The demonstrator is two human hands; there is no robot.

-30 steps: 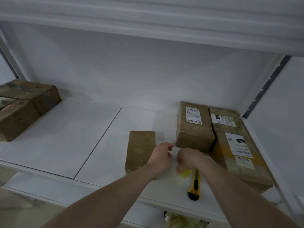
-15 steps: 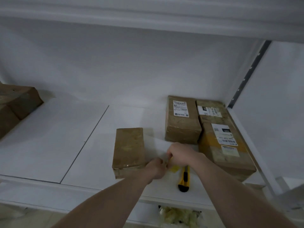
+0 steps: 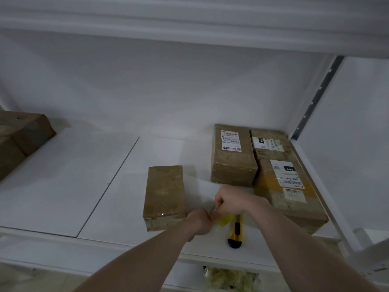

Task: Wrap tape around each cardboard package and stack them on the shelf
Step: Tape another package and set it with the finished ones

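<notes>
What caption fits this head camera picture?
Both hands pull yellowish tape beside a plain cardboard package on the shelf.

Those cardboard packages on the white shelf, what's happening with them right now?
A person is working at the shelf. Both hands, left and right, pinch a small yellowish piece of tape beside the unlabelled package. A yellow utility knife lies under them. Three labelled packages sit at the right.

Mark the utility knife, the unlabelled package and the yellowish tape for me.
utility knife (image 3: 235,233): head view, on its yellow body.
unlabelled package (image 3: 165,190): head view, middle of its top face.
yellowish tape (image 3: 224,220): head view, on the part showing between the hands.
</notes>
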